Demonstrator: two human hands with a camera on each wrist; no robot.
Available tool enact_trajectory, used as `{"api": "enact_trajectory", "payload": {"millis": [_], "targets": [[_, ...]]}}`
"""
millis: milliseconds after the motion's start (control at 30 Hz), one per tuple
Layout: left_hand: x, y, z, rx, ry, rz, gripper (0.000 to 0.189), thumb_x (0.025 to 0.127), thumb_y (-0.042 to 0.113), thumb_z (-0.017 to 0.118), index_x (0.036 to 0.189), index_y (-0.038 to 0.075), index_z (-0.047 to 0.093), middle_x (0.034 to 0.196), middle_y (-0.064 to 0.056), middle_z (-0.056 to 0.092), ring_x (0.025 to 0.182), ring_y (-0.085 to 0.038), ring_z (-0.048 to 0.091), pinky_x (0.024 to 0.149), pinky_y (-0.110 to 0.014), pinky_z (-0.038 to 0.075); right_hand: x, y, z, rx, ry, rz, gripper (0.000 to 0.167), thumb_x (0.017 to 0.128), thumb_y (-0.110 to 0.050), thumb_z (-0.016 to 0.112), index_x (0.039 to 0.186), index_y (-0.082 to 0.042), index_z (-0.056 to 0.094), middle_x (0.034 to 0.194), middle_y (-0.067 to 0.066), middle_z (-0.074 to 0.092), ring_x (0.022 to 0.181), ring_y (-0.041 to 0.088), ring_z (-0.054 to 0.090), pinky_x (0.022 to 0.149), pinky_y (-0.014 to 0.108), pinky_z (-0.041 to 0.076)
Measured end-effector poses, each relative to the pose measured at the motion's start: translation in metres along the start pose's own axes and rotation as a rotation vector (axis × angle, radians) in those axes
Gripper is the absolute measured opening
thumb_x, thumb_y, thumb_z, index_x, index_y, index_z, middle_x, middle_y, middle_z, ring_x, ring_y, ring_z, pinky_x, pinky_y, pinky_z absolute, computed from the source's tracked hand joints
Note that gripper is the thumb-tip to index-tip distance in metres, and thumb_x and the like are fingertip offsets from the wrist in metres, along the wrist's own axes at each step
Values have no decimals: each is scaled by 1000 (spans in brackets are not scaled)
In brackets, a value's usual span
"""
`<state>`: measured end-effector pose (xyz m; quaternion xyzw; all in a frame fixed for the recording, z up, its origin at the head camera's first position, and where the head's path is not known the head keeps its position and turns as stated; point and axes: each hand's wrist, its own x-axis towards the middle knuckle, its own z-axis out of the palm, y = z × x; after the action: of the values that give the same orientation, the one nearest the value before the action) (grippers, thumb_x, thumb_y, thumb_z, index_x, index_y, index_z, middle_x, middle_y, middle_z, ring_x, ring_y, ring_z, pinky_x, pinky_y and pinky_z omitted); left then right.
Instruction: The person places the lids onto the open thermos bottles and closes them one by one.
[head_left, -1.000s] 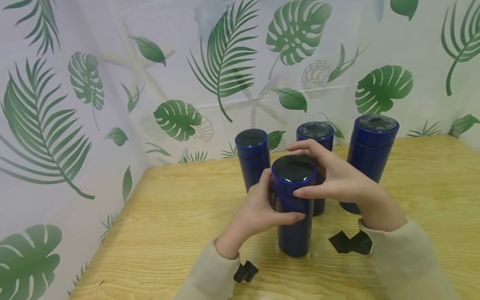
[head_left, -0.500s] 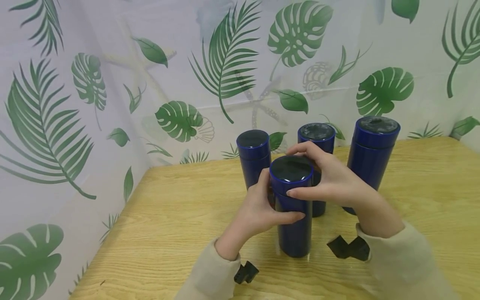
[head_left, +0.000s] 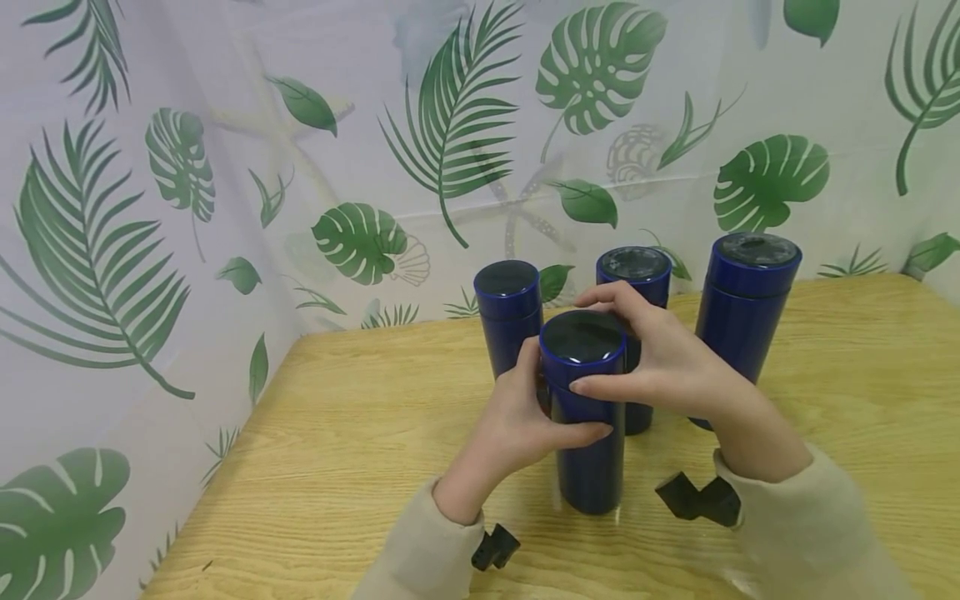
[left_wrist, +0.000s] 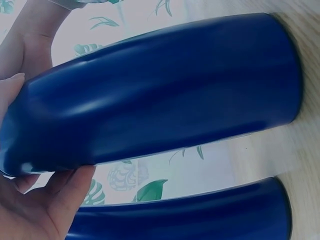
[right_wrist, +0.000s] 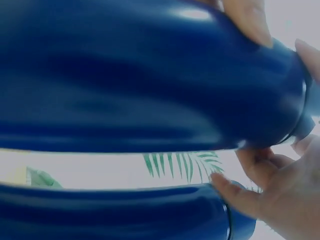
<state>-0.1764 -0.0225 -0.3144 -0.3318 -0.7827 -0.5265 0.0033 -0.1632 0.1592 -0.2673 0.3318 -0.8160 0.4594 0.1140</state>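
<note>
A dark blue vacuum flask (head_left: pixel 588 475) with a glossy black lid top stands on the wooden table, held by both hands. My left hand (head_left: pixel 506 421) wraps round its upper body from the left, thumb lying across the front. From the right, my right hand (head_left: pixel 663 358) grips the lid rim, its thumb at the seam and its fingers behind. The same flask fills much of the left wrist view (left_wrist: pixel 160 90), its base at the right. In the right wrist view the right-hand fingers (right_wrist: pixel 260 172) are near the lid seam. Parts of both hands are hidden behind the flask.
Three similar blue flasks stand behind: a left one (head_left: pixel 510 321), a middle one (head_left: pixel 637 279) partly hidden by the right hand, and a right one (head_left: pixel 746 308). A leaf-patterned cloth (head_left: pixel 360 150) rises behind the table (head_left: pixel 337 467). Black wrist-mounted blocks (head_left: pixel 697 497) hang below the sleeves.
My right thumb has moved slightly left along the lid seam, and the flask's top has shifted a little left. The left hand keeps its hold. The other flasks stay put.
</note>
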Motion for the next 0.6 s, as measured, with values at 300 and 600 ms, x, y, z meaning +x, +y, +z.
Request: {"api": "enact_trajectory", "payload": {"millis": [300,600], "targets": [[0,-1,-1,50,-13,10,82,64,22,80,128,21,29,114,5,54,103,-5,49,86,-25,40,-2,-1,-4,-69,-50,21,69,74,-15,72,129,-5,30,109,9,54,95,16,54,79,30,44],[-1,0,-14,57,-93,60,78,65,19,79,125,19,29,109,3,53,90,-8,54,69,-25,46,-2,-4,-5,-116,-85,16,66,77,-21,70,129,0,33,123,11,46,108,22,47,87,41,39]]}}
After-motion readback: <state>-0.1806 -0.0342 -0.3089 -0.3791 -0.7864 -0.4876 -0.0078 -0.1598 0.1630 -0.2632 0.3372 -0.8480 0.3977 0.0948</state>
